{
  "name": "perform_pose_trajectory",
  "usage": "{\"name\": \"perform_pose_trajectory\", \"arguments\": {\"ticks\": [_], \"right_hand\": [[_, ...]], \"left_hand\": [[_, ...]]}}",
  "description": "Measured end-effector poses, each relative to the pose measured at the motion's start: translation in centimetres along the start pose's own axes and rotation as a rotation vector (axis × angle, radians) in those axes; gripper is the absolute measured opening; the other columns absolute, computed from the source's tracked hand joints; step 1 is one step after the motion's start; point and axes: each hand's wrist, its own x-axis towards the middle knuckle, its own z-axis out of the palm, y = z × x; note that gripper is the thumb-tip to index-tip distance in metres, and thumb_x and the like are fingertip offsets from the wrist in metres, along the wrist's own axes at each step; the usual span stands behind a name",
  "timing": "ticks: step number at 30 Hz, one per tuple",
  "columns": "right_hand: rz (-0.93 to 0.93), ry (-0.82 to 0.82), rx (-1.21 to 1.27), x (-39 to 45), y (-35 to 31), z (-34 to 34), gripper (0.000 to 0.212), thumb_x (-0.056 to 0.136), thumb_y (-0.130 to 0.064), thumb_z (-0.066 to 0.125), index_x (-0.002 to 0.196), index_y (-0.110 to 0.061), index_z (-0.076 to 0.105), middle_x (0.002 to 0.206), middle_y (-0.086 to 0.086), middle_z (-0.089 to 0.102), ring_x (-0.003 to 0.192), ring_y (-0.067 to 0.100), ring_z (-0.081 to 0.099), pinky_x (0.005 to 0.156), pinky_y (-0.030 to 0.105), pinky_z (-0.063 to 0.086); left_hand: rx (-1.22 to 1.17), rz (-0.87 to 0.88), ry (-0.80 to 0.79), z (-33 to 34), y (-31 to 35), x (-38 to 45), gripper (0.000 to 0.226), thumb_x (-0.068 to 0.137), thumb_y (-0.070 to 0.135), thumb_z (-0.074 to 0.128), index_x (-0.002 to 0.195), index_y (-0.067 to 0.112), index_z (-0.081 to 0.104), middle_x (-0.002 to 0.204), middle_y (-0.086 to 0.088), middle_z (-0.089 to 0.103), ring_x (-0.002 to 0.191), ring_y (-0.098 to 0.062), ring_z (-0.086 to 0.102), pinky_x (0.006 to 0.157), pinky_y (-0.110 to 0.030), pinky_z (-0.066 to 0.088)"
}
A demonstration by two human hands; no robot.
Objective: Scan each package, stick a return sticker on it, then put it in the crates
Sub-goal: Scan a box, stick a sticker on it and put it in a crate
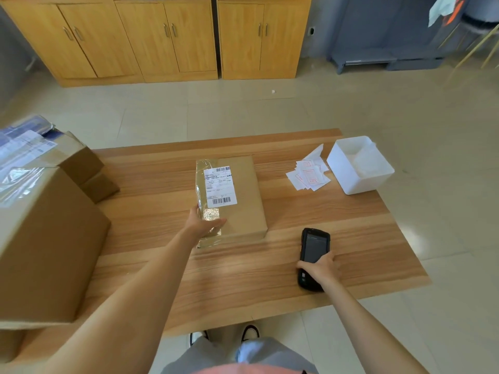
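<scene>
Centre of frame: the package (237, 195) lies flat on the table (337, 225), its near left corner gripped by the left hand (201, 221), thumb across the top. Lower right: the right hand (320, 268) curls round the scanner (313, 255), which rests on the table.

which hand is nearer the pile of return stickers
Right. The right hand grips the scanner below the return stickers, on their side of the table. The left hand holds the package, further left.

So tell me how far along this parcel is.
Done: the package lies label-up on the table, left hand gripping its near corner. In hand: right hand grips the scanner, not yet aimed. Left: scanning, a return sticker, then crating.
</scene>
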Motion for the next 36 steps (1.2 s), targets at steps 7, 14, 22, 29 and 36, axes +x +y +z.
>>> {"name": "perform_pose_trajectory", "arguments": {"ticks": [7,14,22,29,36], "right_hand": [[0.051,-0.362,0.580,-1.5,-3.6,-2.0,0.054,0.073,-0.022,0.080,0.119,-0.004,0.059,0.092,0.008,0.062,0.080,0.021,0.058,0.065,0.030,0.047],[-0.101,-0.709,0.938,-5.1,-10.7,-1.9,0.054,0.064,-0.013,0.079,0.114,0.001,0.062,0.091,0.014,0.072,0.082,0.025,0.069,0.067,0.028,0.058],[-0.179,-0.892,0.766,-8.0,-13.0,0.8,0.061,0.072,0.004,0.073,0.128,-0.004,0.050,0.124,0.025,0.060,0.104,0.037,0.063,0.083,0.037,0.056],[-0.213,-0.831,0.632,-8.7,-11.9,2.9,0.088,0.066,0.007,0.076,0.140,-0.024,0.038,0.124,0.018,0.059,0.111,0.040,0.060,0.089,0.047,0.054],[-0.222,-0.790,0.610,-9.5,-11.8,3.3,0.106,0.050,0.001,0.081,0.141,-0.030,0.037,0.123,0.014,0.060,0.110,0.038,0.061,0.092,0.051,0.052]], "left_hand": [[-0.006,0.012,0.021,0.0,-0.6,0.8,0.092,0.075,-0.002,0.077,0.147,0.017,0.022,0.130,-0.010,0.052,0.051,-0.007,0.065,0.043,-0.015,0.050],[0.040,0.016,0.038,-0.2,-1.4,1.8,0.096,0.073,0.004,0.080,0.148,0.019,0.022,0.133,-0.014,0.052,0.068,-0.013,0.064,0.049,-0.017,0.053],[0.165,0.003,0.075,-0.6,-2.5,3.3,0.108,0.065,0.029,0.087,0.149,0.027,0.020,0.140,-0.012,0.047,0.121,-0.030,0.053,0.101,-0.046,0.046],[0.178,0.023,0.080,-0.5,-2.8,3.6,0.093,0.077,0.013,0.077,0.150,0.027,0.020,0.140,-0.014,0.046,0.121,-0.032,0.052,0.099,-0.048,0.047],[0.191,-0.003,0.059,-0.8,-3.2,4.3,0.096,0.073,0.017,0.079,0.147,0.034,0.021,0.136,-0.014,0.048,0.120,-0.033,0.052,0.101,-0.051,0.045]]}}
